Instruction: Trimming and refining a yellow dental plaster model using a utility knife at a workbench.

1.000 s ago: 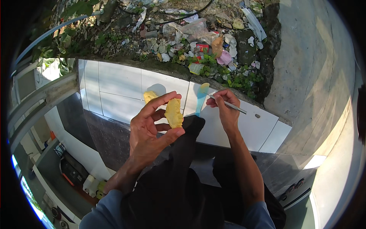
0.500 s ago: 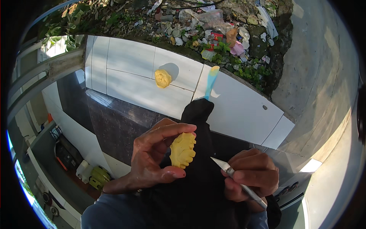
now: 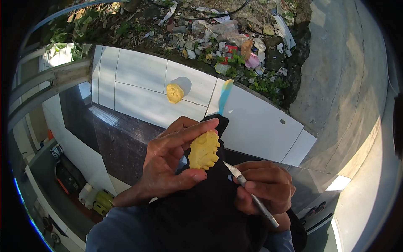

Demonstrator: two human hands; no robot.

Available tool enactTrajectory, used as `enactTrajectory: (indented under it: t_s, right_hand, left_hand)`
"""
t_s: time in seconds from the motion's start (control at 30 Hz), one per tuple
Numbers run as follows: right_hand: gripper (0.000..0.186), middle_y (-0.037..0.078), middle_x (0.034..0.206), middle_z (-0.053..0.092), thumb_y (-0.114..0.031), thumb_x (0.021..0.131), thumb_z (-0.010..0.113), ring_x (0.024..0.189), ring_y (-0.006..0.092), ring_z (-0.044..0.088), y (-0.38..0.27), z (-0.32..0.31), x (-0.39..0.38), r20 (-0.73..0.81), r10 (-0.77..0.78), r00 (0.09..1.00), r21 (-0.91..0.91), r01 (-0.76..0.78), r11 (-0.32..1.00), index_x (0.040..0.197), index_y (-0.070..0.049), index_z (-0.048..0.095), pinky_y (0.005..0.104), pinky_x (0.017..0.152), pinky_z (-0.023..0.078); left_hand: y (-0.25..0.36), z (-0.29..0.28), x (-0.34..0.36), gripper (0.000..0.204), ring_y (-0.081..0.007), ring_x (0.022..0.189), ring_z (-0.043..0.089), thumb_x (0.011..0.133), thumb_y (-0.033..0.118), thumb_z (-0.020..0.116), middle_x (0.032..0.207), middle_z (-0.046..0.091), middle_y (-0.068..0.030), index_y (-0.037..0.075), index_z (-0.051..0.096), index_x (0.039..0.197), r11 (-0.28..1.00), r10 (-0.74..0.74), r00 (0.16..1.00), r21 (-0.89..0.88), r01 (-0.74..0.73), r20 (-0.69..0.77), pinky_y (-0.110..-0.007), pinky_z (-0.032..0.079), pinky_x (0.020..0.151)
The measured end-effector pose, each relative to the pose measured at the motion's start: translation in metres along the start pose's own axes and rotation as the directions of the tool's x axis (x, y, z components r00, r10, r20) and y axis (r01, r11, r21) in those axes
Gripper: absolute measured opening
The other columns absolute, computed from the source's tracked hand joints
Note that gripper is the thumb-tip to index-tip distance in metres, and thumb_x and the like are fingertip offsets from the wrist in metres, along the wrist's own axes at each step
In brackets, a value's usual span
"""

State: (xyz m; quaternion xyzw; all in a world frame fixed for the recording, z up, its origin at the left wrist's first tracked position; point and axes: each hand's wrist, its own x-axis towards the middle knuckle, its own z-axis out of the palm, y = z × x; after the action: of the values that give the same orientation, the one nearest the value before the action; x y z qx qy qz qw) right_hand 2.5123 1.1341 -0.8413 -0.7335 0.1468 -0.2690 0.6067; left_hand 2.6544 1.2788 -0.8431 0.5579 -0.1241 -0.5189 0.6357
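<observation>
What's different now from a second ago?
The right hand brought its knife from over the blue spatula back toward the body, near the toothed yellow piece. The left hand lowered that piece bodyward and turned its broad face into view. Nothing was released. The yellow lump and spatula stayed on the white tiles.

Up top, it's a littered strip of ground (image 3: pixel 166 44), with a pink scrap (image 3: pixel 252 61) near green plants (image 3: pixel 264 87), a black cable (image 3: pixel 228 16) curving above, a white strip (image 3: pixel 284 32) to the right! White tiles (image 3: pixel 256 130) run below, meeting dark tiles (image 3: pixel 121 138); concrete (image 3: pixel 336 75) sweeps down the right. Lower left, a yellow-green object (image 3: pixel 102 202) (kind hard to tell) sits just beside a white container (image 3: pixel 87 193).
</observation>
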Motion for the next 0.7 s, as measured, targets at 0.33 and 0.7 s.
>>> enactTrajectory:
  t_s: [0.33,0.7]
  right_hand:
    - [0.024,0.011,0.074,0.066,0.001,0.07,0.076,0.075,0.0283,0.071,-0.0022,0.0045,0.0027,0.02,0.033,0.999,-0.019,-0.033,0.999,0.085,-0.002,0.058,0.0289,0.058,0.059]
    - [0.025,0.012,0.074,0.066,0.001,0.069,0.077,0.075,0.0277,0.071,-0.002,0.0085,0.0043,0.034,0.048,0.998,-0.01,-0.048,0.999,0.086,-0.002,0.058,0.0285,0.056,0.058]
  left_hand:
    - [-0.0011,-0.0067,0.003,0.078,-0.0184,0.109,0.053,0.069,0.023,0.084,0.111,0.051,-0.0103,-0.005,0.047,0.132,0.999,-0.03,0.998,-0.041,0.032,0.05,-0.032,0.041,0.1]
    - [0.0022,0.0004,0.0026,0.095,-0.0197,0.098,0.061,0.063,0.058,0.079,0.11,0.058,-0.0171,-0.007,0.051,0.126,0.994,-0.107,0.99,-0.012,0.106,-0.09,-0.033,0.05,0.088]
